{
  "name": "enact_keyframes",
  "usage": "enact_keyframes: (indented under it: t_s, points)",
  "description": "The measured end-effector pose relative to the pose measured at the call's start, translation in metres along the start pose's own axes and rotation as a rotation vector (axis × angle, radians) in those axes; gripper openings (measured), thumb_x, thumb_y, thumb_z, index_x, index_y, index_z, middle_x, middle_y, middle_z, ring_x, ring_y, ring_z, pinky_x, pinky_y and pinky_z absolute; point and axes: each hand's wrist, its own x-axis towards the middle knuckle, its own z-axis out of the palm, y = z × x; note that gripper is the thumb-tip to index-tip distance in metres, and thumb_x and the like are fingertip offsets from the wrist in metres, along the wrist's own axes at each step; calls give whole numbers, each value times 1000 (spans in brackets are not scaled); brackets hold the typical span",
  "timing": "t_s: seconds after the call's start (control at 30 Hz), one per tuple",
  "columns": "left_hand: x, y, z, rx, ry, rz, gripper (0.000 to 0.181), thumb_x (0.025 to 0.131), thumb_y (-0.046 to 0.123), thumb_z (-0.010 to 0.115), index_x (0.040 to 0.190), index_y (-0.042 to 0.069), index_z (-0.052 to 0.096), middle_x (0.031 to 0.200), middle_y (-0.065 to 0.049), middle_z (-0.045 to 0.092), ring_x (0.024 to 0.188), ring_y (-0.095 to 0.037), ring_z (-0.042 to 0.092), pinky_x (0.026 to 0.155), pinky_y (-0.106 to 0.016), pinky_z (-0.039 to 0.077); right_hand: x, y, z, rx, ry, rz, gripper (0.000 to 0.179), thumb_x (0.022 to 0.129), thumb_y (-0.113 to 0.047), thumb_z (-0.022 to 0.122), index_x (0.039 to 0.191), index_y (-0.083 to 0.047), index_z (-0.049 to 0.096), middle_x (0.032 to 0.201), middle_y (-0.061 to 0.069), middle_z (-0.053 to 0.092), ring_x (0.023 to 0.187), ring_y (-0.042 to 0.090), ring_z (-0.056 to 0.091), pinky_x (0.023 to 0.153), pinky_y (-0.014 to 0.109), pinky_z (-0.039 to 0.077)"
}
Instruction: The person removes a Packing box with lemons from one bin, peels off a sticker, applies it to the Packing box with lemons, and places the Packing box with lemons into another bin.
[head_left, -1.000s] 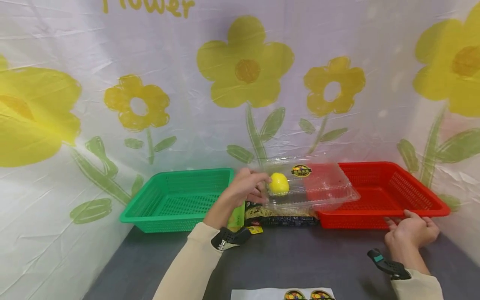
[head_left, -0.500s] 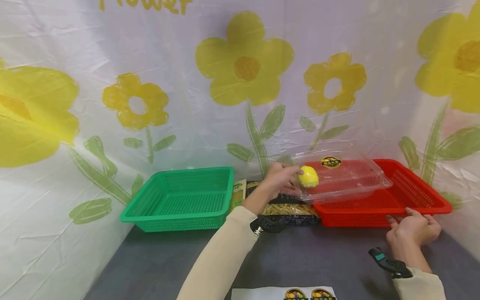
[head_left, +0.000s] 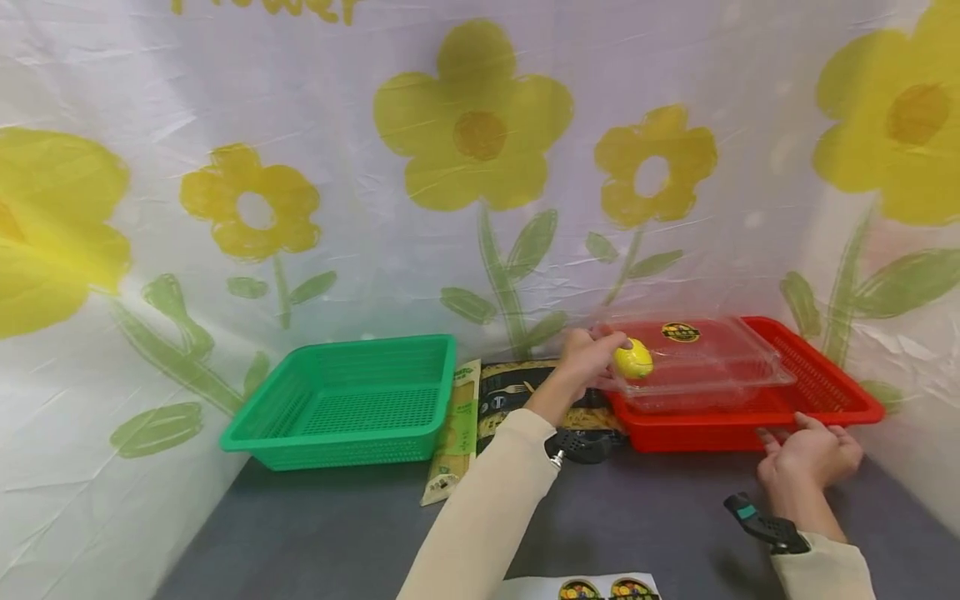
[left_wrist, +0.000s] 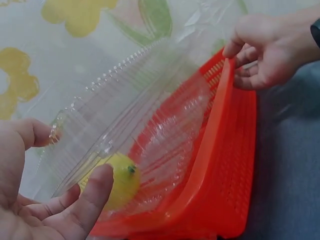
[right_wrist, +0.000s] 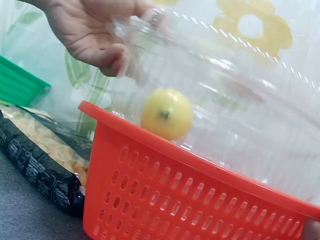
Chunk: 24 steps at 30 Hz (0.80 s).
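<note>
My left hand (head_left: 588, 360) pinches the left end of a clear plastic clamshell box (head_left: 720, 367), thumb and fingers on either side of its edge. Inside, at that same end, lies a yellow lemon (right_wrist: 166, 115) with a green stem spot. A round fruit-print label (head_left: 680, 332) marks the lid. The box is tilted in the left wrist view and overlaps the inside of the red basket (head_left: 697, 436). My right hand (head_left: 810, 457) grips the basket's front rim near its right corner, fingers curled over the edge in the left wrist view.
A green basket (head_left: 341, 455) stands on the left of the dark table (head_left: 300, 533). Between the baskets lie a yellow-green packet (head_left: 459, 425) and a black bag of pasta (head_left: 504, 396). A white label sheet (head_left: 536, 588) lies at the near edge. A flowered curtain (head_left: 360, 275) hangs behind.
My left hand has carried the box with the lemon rightward, from over the middle bags to the red basket, and slightly lower of late. My right hand stays at the rim.
</note>
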Motion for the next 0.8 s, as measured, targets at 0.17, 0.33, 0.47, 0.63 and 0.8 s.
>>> enact_keyframes:
  t_s: [0.17,0.33,0.47,0.63,0.8]
  points:
    - [-4,6,9,66,34,5,20,87,21,76,88,4,64,85,-16,70,40,-20,59,43,-28,54,-1,2,2,-12,-9,-12,26,100,-7,50,111,-26,37,117,-7,42,50,23,42,48,30,53]
    - [-2,2,16,213,76,-23,26,86,24,78,77,4,64,73,-14,69,39,-20,59,47,-29,56,-1,1,1,-3,-4,-19,29,97,-4,53,110,-25,38,120,-6,44,56,21,51,48,30,54]
    - [3,-7,24,316,104,-64,31,84,29,81,76,5,62,68,-10,67,41,-23,63,46,-28,55,-1,-1,-1,-7,-4,-24,30,96,-3,54,110,-24,38,125,-8,43,93,17,59,51,30,56]
    - [3,-11,31,475,157,-9,32,82,32,81,78,6,63,71,-7,64,53,-20,64,52,-30,58,0,-1,-2,-31,-5,-26,28,98,-5,54,110,-25,38,126,-10,42,109,16,51,56,29,57]
    - [-2,-9,32,636,187,34,34,83,36,81,94,6,68,84,-5,61,73,-19,59,67,-33,62,-3,0,-1,-43,8,-27,30,97,-7,57,111,-27,40,134,-12,42,112,13,50,62,30,59]
